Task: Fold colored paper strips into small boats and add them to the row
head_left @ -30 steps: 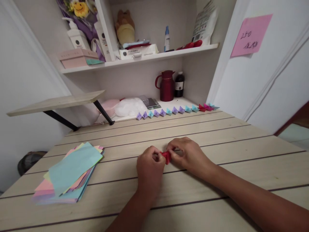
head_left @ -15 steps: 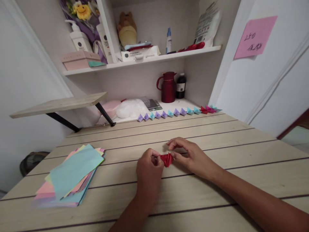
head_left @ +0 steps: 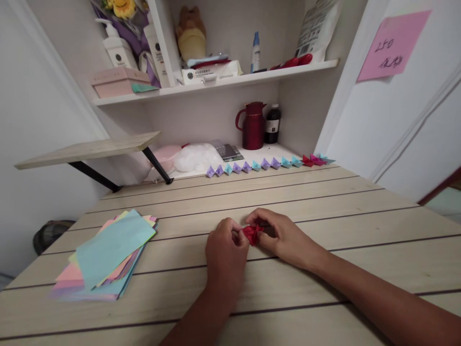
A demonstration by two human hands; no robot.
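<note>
A small red folded paper is held just above the wooden table, between my two hands. My left hand pinches its left end between thumb and forefinger. From the other side, my right hand curls round the paper, thumb at its right edge and fingers behind its top. Pointed flaps stand up on the paper; the fingers hide part of its outline. Along the table's far edge runs a row of small folded paper boats in purple, light blue, red and pink.
A loose stack of coloured paper sheets lies on the left of the table. Behind it is a small raised wooden shelf on black legs. A dark red jug and a dark bottle stand at the back.
My right hand has closed in on the red paper, its fingers now bent lower around it. The paper's flaps look more spread and turned. The view has shifted slightly.
</note>
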